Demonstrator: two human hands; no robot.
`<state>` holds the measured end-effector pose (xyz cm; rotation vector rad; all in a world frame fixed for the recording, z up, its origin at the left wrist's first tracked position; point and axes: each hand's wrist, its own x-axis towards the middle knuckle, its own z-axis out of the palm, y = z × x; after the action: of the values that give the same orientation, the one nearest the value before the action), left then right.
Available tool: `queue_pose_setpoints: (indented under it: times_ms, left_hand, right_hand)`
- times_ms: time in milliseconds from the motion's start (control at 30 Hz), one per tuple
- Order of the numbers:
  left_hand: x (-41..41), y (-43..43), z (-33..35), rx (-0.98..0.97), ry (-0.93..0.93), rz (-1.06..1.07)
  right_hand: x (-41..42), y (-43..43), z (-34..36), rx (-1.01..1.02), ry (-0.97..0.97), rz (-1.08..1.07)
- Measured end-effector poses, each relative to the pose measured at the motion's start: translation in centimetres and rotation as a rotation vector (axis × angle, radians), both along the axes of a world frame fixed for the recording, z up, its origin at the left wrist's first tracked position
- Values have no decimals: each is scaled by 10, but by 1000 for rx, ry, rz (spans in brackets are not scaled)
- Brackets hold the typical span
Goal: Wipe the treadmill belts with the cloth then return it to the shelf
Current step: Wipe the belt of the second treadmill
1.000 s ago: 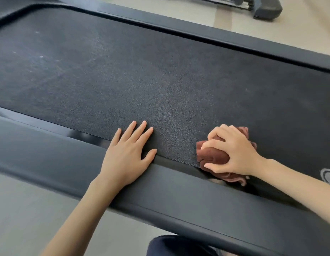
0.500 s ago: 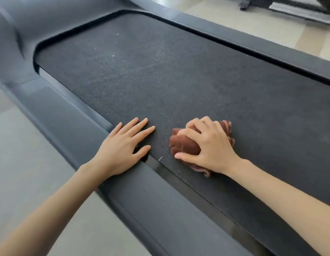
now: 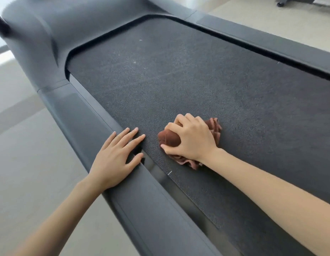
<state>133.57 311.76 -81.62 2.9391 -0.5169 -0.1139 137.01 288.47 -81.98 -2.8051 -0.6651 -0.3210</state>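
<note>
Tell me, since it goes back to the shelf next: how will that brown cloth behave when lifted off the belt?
Probably floppy: the cloth is bunched in soft folds under the right hand, so loose edges would likely dangle. Likely light, as one hand wads it whole. It probably drags rather than slides on the textured belt.

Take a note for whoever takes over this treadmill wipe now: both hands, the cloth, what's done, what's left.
Right hand grips the bunched brown cloth, pressing it on the belt near the side rail.
Left hand rests flat on that rail, fingers straight, tips on the belt edge.
Done: cloth in hand, on the belt.
Left: pale specks show farther up the belt; then return the cloth to the shelf, not in view.
</note>
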Motion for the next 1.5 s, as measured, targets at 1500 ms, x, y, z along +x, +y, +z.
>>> queue_pose_setpoints:
  times_ms: [1500]
  left_hand:
    - [135,-12,-17,-115,27,-681]
  right_hand:
    - [-67,-6,-1,-22,53,-704]
